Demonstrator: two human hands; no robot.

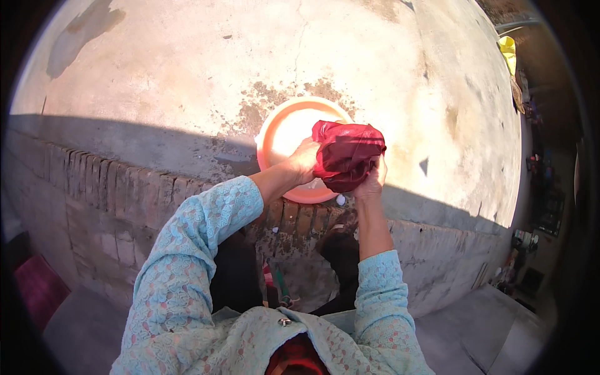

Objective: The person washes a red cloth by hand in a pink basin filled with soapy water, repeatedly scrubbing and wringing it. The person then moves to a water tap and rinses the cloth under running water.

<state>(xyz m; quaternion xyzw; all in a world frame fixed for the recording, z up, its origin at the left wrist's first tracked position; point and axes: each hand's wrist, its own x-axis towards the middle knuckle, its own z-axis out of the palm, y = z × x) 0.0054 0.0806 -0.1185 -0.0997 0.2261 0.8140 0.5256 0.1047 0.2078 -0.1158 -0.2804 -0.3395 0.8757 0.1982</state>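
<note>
A bunched dark red cloth point(350, 155) is held up between my two hands, above the right part of a round pink basin point(265, 140). My left hand point(304, 160) grips its left side, the fingers partly hidden by the fabric. On the cloth's lower right, my right hand point(372, 180) is closed around it, with most of its fingers behind. Bright, whitish contents glare in the sunlit basin; whether this is water or suds I cannot tell.
The basin stands on a concrete slab point(206, 69) with wet, dark patches, close to its brick edge point(131, 187). A small white lump point(340, 200) lies by the basin's rim. At the far right are a yellow item point(507, 53) and assorted blurred things.
</note>
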